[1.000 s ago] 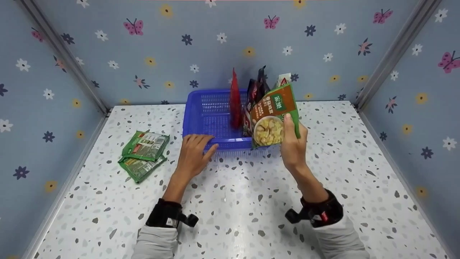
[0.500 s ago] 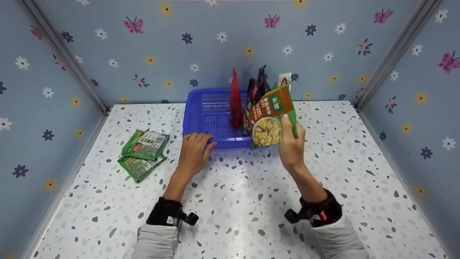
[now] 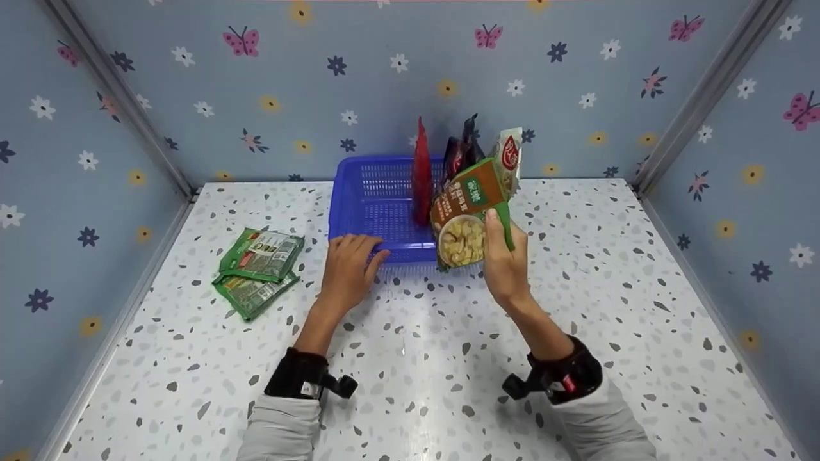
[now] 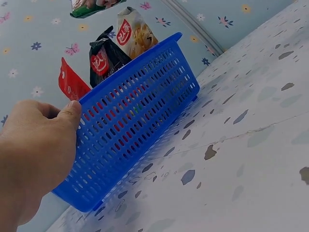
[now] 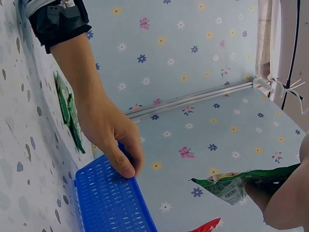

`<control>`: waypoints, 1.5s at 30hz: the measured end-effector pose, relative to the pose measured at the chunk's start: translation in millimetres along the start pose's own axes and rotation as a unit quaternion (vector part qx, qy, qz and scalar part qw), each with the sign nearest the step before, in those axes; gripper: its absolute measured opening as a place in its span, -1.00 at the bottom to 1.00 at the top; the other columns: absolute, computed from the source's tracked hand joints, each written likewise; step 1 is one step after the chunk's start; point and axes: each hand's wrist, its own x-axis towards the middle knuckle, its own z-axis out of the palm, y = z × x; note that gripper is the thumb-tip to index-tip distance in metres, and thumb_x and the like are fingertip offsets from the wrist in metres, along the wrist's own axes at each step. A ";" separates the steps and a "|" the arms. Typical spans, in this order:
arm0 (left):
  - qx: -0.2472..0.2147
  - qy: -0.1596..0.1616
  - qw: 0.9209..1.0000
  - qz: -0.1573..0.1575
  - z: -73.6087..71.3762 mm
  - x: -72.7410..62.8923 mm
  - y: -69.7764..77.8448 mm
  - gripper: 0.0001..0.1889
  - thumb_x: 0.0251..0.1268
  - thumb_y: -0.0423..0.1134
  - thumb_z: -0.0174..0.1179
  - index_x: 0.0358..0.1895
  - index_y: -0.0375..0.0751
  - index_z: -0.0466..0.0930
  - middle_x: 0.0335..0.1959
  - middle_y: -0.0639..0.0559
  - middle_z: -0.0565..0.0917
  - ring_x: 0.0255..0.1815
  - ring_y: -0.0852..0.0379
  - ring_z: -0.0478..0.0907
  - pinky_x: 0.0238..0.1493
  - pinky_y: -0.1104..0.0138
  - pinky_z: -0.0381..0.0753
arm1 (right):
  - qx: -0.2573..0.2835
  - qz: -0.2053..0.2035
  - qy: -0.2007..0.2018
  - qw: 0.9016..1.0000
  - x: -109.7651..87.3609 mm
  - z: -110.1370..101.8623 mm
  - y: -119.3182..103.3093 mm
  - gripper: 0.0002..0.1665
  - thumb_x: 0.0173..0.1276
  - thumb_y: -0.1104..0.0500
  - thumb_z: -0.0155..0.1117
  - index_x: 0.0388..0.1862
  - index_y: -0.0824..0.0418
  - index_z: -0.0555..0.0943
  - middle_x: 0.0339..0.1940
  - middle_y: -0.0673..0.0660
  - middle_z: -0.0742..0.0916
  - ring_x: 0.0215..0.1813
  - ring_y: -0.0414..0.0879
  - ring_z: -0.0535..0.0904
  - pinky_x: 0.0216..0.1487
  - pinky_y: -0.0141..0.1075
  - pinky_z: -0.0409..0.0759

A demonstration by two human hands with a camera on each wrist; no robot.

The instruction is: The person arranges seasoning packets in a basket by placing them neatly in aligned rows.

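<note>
My right hand (image 3: 509,262) pinches an orange-and-green food packet (image 3: 471,198) by its right edge, thumb across the printed front. The packet is tilted and held over the right front part of the blue plastic basket (image 3: 359,224). My left hand (image 3: 346,275) grips the basket's near rim at the left, thumb outside, as the left wrist view shows. Inside the basket stand a red pouch (image 3: 421,179), a dark pouch (image 4: 104,58) and a white pouch (image 4: 135,34) with a red label. The held packet covers their lower parts in the head view.
Two green packets (image 3: 266,256) lie overlapped on the speckled table (image 3: 410,397), left of the basket. A patterned blue wall (image 3: 397,89) rises close behind the basket, with side walls at left and right.
My right hand has moved left with the packet, which now uncovers more of the white pouch behind it. My left hand stays on the basket rim.
</note>
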 end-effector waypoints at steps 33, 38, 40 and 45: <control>0.004 -0.008 1.000 -0.010 2.6 0.4 2.1 -0.67 0.72 -0.06 0.28 0.23 -0.22 0.75 0.13 -0.17 0.86 0.18 -0.20 0.72 0.44 -0.13 0.51 | -0.095 -0.003 -0.043 0.995 69.5 62.1 22.6 -0.51 0.91 0.04 -0.12 0.02 0.29 0.70 -0.51 -0.04 0.46 -0.43 -0.14 0.35 -0.30 -0.27 0.38; 0.004 -0.012 1.000 -0.013 1.9 0.7 2.4 -0.66 0.73 -0.05 0.28 0.26 -0.21 0.73 0.15 -0.17 0.86 0.20 -0.20 0.72 0.46 -0.13 0.51 | -0.128 -0.013 -0.046 0.991 80.8 71.9 30.9 -0.51 0.92 0.02 -0.11 -0.21 0.21 0.60 -0.53 -0.04 0.45 -0.46 -0.14 0.35 -0.30 -0.24 0.37; 0.004 -0.012 1.000 -0.014 1.0 0.7 2.8 -0.67 0.73 -0.06 0.28 0.27 -0.20 0.73 0.16 -0.17 0.86 0.20 -0.20 0.72 0.47 -0.14 0.51 | -0.137 -0.015 -0.050 0.989 84.3 75.5 34.9 -0.51 0.92 0.01 -0.12 -0.26 0.17 0.55 -0.55 -0.04 0.44 -0.48 -0.13 0.32 -0.31 -0.24 0.34; 0.001 -0.009 1.000 -0.012 0.9 0.8 2.9 -0.68 0.71 -0.09 0.30 0.26 -0.23 0.73 0.15 -0.18 0.86 0.20 -0.23 0.72 0.46 -0.15 0.51 | -0.160 -0.010 -0.069 0.985 89.7 83.1 46.1 -0.48 0.94 0.02 -0.15 -0.29 0.20 0.50 -0.56 -0.03 0.42 -0.51 -0.15 0.30 -0.35 -0.26 0.30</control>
